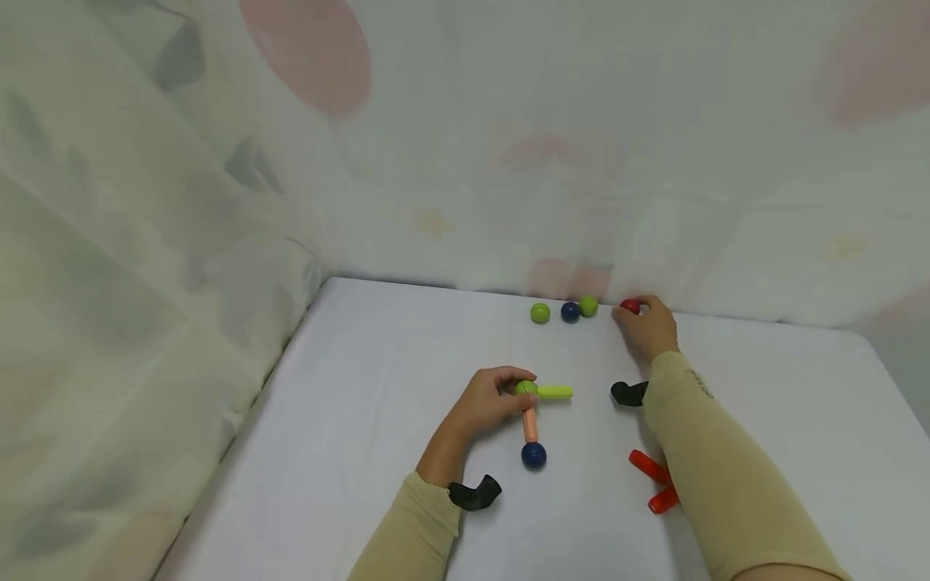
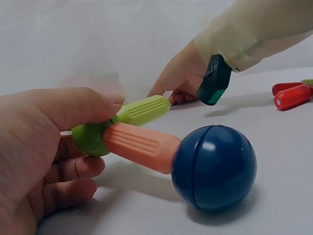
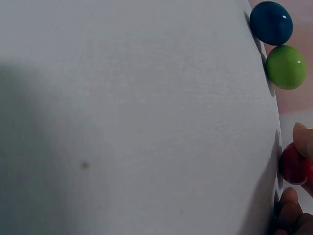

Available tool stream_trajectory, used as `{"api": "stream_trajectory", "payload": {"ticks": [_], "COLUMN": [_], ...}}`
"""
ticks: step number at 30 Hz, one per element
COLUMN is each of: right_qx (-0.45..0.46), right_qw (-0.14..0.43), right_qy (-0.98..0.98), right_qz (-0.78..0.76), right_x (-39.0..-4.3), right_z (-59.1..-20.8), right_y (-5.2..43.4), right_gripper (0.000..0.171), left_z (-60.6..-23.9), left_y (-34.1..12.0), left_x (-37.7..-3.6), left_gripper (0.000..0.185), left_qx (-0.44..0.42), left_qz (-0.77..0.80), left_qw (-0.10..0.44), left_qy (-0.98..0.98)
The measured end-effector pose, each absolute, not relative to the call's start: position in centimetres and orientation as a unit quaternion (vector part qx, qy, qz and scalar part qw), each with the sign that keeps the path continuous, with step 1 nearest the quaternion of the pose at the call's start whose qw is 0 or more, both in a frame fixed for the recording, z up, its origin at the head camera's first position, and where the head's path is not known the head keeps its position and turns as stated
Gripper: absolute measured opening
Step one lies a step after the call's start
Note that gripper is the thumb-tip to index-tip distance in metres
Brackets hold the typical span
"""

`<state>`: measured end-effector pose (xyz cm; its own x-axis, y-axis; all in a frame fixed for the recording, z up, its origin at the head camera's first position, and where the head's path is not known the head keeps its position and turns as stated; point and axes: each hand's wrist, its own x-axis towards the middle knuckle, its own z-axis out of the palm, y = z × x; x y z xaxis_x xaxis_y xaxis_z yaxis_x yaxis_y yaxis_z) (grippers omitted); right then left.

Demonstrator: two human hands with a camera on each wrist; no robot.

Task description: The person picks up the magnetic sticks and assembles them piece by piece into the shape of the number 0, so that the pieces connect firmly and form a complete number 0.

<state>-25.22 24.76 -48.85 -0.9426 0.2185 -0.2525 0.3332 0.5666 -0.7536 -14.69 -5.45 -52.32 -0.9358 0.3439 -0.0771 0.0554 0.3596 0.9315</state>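
In the head view my left hand [image 1: 492, 399] grips a green ball [image 1: 526, 389] between thumb and fingers. From that ball a yellow-green rod [image 1: 556, 392] sticks out to the right, and an orange rod [image 2: 142, 146] runs toward me to a dark blue ball [image 2: 214, 167]. The blue ball looks to be touching the cloth. At the far table edge my right hand [image 1: 651, 329] pinches a red ball [image 3: 295, 165], partly covered by its fingers.
A green ball [image 1: 540, 313] lies by the back edge; right of it a blue ball [image 1: 570, 312] sits against another green ball [image 1: 588, 306]. Red rods [image 1: 649, 466] lie partly beneath the right sleeve [image 1: 719, 476]. Patterned cloth [image 1: 465, 161] hangs behind the table.
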Motion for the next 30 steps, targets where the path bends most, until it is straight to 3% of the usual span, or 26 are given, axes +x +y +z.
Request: {"api": "stream_trajectory", "payload": {"ticks": [9,16,21,25,30], "right_qx": [0.152,0.179,0.162,0.162,0.171], "right_qw": [0.109,0.093,0.094,0.119,0.095], "right_qy": [0.858,0.764,0.718,0.705,0.701], "right_qz": [-0.478,-0.612,-0.671,-0.68,-0.686], "right_x": [-24.9,-19.7,-15.6,-14.2,-13.5], "right_z": [-48.0,-46.0,-47.0,-48.4,-49.4], "right_y": [24.1,20.7,17.6,15.4,13.8], "right_gripper": [0.069,0.066,0.058,0.053,0.045], "left_z": [-52.2,-52.6,-52.4,-52.4,-52.5], "left_y": [-6.0,-6.7,-7.6,-8.1,-8.9], "left_x": [-15.2,-15.8,-16.1,-16.1,-15.7], "left_gripper": [0.033,0.036,0.038,0.039,0.039], "left_qx": [0.114,0.117,0.112,0.11,0.103], "left_qz": [0.553,0.559,0.558,0.564,0.58], "left_qw": [0.118,0.114,0.112,0.104,0.109], "left_qy": [0.817,0.813,0.815,0.812,0.801]}}
